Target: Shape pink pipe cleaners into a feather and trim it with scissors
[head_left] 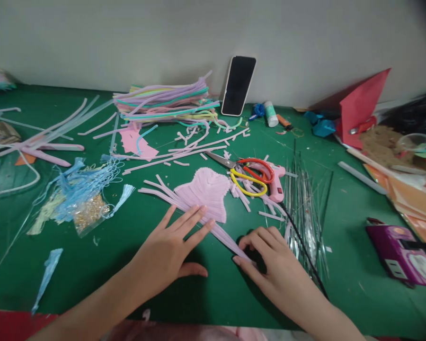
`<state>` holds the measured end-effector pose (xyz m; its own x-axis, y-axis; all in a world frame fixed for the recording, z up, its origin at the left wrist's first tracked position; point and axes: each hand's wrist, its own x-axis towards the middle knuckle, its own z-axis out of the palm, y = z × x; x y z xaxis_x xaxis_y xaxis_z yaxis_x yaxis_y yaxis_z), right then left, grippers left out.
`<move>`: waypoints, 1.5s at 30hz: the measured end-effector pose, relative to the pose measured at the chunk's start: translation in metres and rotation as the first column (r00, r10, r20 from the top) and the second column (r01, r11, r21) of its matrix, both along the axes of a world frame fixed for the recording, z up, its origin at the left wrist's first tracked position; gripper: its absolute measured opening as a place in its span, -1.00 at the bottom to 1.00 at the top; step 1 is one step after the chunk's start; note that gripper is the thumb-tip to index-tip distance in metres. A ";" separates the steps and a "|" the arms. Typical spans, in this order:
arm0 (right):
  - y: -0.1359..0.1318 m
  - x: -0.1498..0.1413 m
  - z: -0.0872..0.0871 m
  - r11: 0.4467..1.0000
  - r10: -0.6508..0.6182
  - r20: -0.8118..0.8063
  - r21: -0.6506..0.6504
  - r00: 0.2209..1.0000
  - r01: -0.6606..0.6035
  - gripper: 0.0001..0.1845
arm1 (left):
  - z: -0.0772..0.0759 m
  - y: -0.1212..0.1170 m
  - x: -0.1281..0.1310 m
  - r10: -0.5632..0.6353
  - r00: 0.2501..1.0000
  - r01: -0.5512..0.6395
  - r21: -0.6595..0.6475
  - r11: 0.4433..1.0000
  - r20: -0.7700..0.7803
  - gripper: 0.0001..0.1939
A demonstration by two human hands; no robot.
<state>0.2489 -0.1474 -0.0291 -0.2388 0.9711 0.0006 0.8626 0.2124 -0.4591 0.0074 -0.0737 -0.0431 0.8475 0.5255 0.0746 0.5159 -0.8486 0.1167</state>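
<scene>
A flat piece built of lilac pipe cleaners (209, 192) lies in the middle of the green table. Along its near edge runs a bundle of long lilac pipe cleaners (229, 239), their loose ends fanning out at the left. My left hand (177, 241) rests with fingers spread across the bundle and the piece's lower edge. At the bundle's right end, my right hand (270, 253) has its thumb and fingers closed around the tips. Just beyond the piece, scissors with red and yellow handles (250, 177) lie against a pink glue gun (277, 183).
A phone (238, 85) leans on the wall beside a heap of coloured pipe cleaners (163, 104). Blue tassels (87, 182) and a bag of gold bits (89, 214) lie left. Thin wires (305, 218), the gun's black cord (303, 251) and a purple case (403, 253) are right.
</scene>
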 end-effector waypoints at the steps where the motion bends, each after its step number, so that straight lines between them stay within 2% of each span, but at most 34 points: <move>1: 0.001 0.003 0.002 0.999 0.026 0.000 -0.031 1.000 -0.026 -0.95 | 0.000 0.000 0.000 0.003 1.000 -0.003 -0.003 1.000 0.003 -0.19; 3: 0.002 0.011 0.005 0.996 0.068 0.022 -0.055 0.997 -0.067 -0.90 | 0.000 -0.001 0.001 0.013 1.000 -0.013 -0.002 1.000 0.009 -0.20; 6: 0.004 0.025 0.005 0.997 0.079 0.118 0.009 0.990 -0.081 -0.86 | -0.003 -0.003 0.003 0.038 0.999 -0.038 0.008 0.999 0.023 -0.19; 9: 0.007 0.039 0.000 0.985 -0.009 0.264 0.168 0.964 -0.037 -0.89 | -0.005 -0.004 0.004 0.043 0.998 -0.044 0.025 0.999 0.043 -0.18; 11: 0.009 0.042 -0.002 0.969 -0.075 0.305 0.247 0.949 -0.002 -0.88 | -0.005 -0.003 0.003 0.024 0.999 -0.025 0.030 0.999 0.042 -0.21; 18: 0.013 0.026 -0.004 0.974 -0.050 0.062 0.225 0.997 0.034 -0.87 | -0.005 -0.003 0.003 0.014 0.999 -0.015 0.018 1.000 0.043 -0.24; 24: 0.013 0.035 -0.001 0.986 -0.043 -0.106 0.158 0.993 0.059 -0.79 | -0.006 -0.004 0.004 0.014 0.999 -0.015 0.026 1.000 0.044 -0.30; 29: 0.013 0.027 0.000 0.987 0.052 -0.057 0.156 0.997 -0.042 -0.81 | -0.006 -0.004 0.003 0.026 0.999 -0.027 0.030 0.999 0.031 -0.32; 32: 0.014 0.015 0.000 0.983 0.066 -0.036 0.175 0.997 -0.058 -0.84 | -0.006 -0.004 0.004 0.025 0.999 -0.025 0.029 0.999 0.026 -0.32; 35: 0.015 0.016 0.001 0.980 0.072 0.006 0.186 0.997 -0.072 -0.84 | -0.005 -0.004 0.005 0.038 0.999 -0.038 0.006 0.999 0.015 -0.27; 37: 0.015 0.025 0.003 0.972 0.020 0.065 0.231 0.998 -0.035 -0.85 | -0.004 -0.003 0.005 0.044 0.999 -0.044 0.001 0.999 0.010 -0.24; 41: 0.014 0.039 0.003 0.918 -0.194 0.191 0.381 0.962 0.109 -0.84 | -0.004 -0.003 0.005 0.035 0.999 -0.035 0.034 0.999 0.003 -0.23; 43: 0.010 0.029 0.000 0.901 -0.194 0.166 0.420 0.967 0.108 -0.79 | -0.005 -0.004 0.006 0.033 0.999 -0.033 0.045 0.998 0.005 -0.22; 45: 0.003 0.007 -0.005 0.895 -0.116 0.092 0.441 0.989 0.064 -0.75 | -0.006 -0.005 0.006 0.037 0.999 -0.037 0.046 0.998 0.013 -0.22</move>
<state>0.2557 -0.1441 -0.0342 -0.1740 0.8968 0.4069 0.9280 0.2875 -0.2368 0.0130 -0.0784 -0.0493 0.8264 0.5524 0.1092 0.5460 -0.8335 0.0843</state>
